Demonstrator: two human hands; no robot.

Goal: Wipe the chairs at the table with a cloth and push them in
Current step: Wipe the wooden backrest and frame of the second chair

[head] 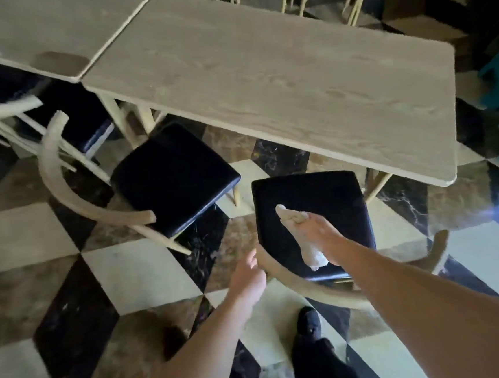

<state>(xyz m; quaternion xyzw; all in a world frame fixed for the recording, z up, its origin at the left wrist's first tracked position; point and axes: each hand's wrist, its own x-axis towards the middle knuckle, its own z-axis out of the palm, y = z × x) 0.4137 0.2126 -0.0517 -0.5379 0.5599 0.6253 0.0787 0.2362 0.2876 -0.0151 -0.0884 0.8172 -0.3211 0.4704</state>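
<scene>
Your right hand (315,234) grips the bunched cloth (299,238) on the near chair (309,201), pulled out from the table (262,76). Your left hand (247,276) touches its backrest, fingers seemingly loose.

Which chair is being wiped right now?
The chair nearest the person: the right hand presses the cloth on its black seat, the left hand at its backrest. The chair further left is untouched.

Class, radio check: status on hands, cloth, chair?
Right hand wiping seat with cloth. Left hand at backrest. Chair not pushed in. Nothing blocking.
</scene>
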